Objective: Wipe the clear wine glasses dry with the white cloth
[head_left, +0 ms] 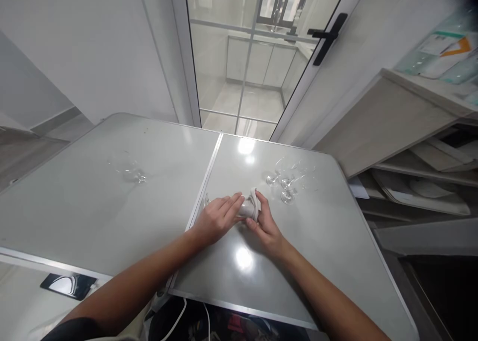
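A clear glass [244, 209] lies on its side near the middle of the grey folding table [112, 216]. My left hand [218, 219] is laid over it with fingers closed around its body. My right hand [263, 224] pinches a small white cloth [254, 204] against the glass's end. Three clear stemmed glasses [286, 184] stand just beyond my right hand. Another clear glass [130, 171] rests on the left half of the table.
A glass sliding door [242, 77] with a black handle [326, 35] stands behind the table. Wooden shelves [411, 147] holding flat items are to the right. A dark phone-like object [69, 285] lies on the floor below the table's left edge, with cables near it.
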`<state>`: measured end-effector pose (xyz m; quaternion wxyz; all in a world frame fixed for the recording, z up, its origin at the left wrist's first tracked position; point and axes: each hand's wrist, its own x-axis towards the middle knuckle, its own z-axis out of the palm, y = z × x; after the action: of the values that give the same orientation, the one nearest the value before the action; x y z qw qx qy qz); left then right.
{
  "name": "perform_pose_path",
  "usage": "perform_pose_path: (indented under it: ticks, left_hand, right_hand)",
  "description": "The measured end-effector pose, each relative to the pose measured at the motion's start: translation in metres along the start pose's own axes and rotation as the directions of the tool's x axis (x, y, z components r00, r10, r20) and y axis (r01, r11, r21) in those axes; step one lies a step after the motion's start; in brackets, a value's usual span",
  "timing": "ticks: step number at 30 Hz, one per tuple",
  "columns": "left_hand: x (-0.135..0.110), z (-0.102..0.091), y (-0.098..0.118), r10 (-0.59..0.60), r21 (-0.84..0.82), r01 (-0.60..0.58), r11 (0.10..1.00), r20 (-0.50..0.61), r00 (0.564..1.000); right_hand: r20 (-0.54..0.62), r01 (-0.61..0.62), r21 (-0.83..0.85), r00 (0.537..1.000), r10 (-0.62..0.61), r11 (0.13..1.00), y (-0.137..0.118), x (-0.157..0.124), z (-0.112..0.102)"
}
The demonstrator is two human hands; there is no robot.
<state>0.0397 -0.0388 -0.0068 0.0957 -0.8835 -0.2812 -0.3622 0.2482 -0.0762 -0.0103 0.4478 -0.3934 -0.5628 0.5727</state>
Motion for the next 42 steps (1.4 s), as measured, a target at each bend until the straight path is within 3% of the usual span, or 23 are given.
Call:
perform_pose_path:
  ticks: [5,11,13,15,17,18,19,21,22,23,24,25,28,30,33,35,37,40,42]
  left_hand:
    - [0.003,-0.002,0.004,-0.016,-0.008,0.016,1.000,0.067,0.998]
    - [0.009,-0.003,0.005,-0.050,0.087,0.038,0.995,0.132,0.990]
    - [0.011,-0.003,0.007,-0.090,0.082,0.076,0.994,0.191,0.977]
    - [0.015,-0.005,0.005,-0.187,-0.005,0.195,0.981,0.252,0.949]
    - [0.022,-0.010,-0.003,-0.299,-0.209,0.393,0.896,0.371,0.879]
    - [0.027,-0.013,-0.009,-0.323,-0.331,0.505,0.797,0.474,0.819]
    - [0.032,-0.016,-0.017,-0.270,-0.453,0.601,0.658,0.604,0.750]
    - [0.041,-0.021,-0.034,-0.005,-0.554,0.756,0.348,0.805,0.593]
    - [0.044,-0.023,-0.041,0.080,-0.537,0.805,0.252,0.840,0.536]
    - [0.046,-0.023,-0.047,0.117,-0.523,0.826,0.211,0.852,0.510]
    - [0.047,-0.022,-0.051,0.132,-0.527,0.821,0.220,0.850,0.510]
    - [0.047,-0.021,-0.053,0.111,-0.547,0.792,0.272,0.835,0.539]
    - [0.039,-0.011,-0.048,-0.011,-0.580,0.602,0.549,0.715,0.699]
    - [0.029,-0.002,-0.041,-0.094,-0.507,0.467,0.724,0.598,0.796]
    - [0.013,0.007,-0.037,-0.067,-0.376,0.236,0.896,0.412,0.909]
    - [0.005,0.009,-0.038,0.044,-0.315,0.061,0.947,0.317,0.947]
    - [0.002,0.008,-0.039,0.126,-0.250,-0.060,0.966,0.254,0.959]
    - [0.002,0.007,-0.041,0.085,-0.138,-0.061,0.989,0.173,0.981]
    - [0.003,0.010,-0.041,0.022,-0.105,-0.009,0.994,0.124,0.992]
  right_hand:
    - [-0.070,0.001,-0.032,0.998,-0.003,0.999,-0.006,0.002,-0.001]
    - [-0.252,-0.101,0.209,0.956,0.153,0.973,-0.014,0.006,0.012]
    - [-0.296,-0.122,0.222,0.937,0.186,0.968,-0.015,0.007,0.010]
    - [-0.294,-0.107,0.154,0.944,0.149,0.982,-0.016,0.007,0.001]
    - [-0.178,-0.005,0.004,0.984,0.005,1.000,-0.017,0.009,-0.015]
    - [-0.046,0.082,-0.082,0.995,-0.086,0.993,-0.018,0.010,-0.023]
    - [0.112,0.174,-0.155,0.981,-0.157,0.973,-0.019,0.012,-0.031]
    - [0.450,0.292,-0.236,0.878,-0.162,0.927,-0.022,0.016,-0.042]
    - [0.549,0.318,-0.262,0.826,-0.130,0.911,-0.022,0.018,-0.044]
    - [0.600,0.324,-0.285,0.795,-0.095,0.902,-0.021,0.019,-0.044]
    - [0.608,0.318,-0.307,0.791,-0.072,0.897,-0.020,0.020,-0.042]
    - [0.591,0.299,-0.330,0.805,-0.051,0.896,-0.018,0.021,-0.040]
    - [0.516,0.206,-0.359,0.857,0.010,0.910,-0.010,0.022,-0.035]
    - [0.455,0.124,-0.327,0.890,0.041,0.937,-0.004,0.021,-0.038]
    - [0.356,0.039,-0.256,0.933,0.057,0.966,0.005,0.018,-0.045]
    - [0.291,-0.019,-0.197,0.954,0.077,0.980,0.009,0.014,-0.049]
    - [0.245,-0.127,-0.069,0.959,0.140,0.990,0.012,0.011,-0.050]
    - [0.183,-0.233,0.100,0.960,0.212,0.967,0.016,0.008,-0.050]
    - [0.092,-0.174,0.083,0.982,0.167,0.981,0.021,0.010,-0.052]
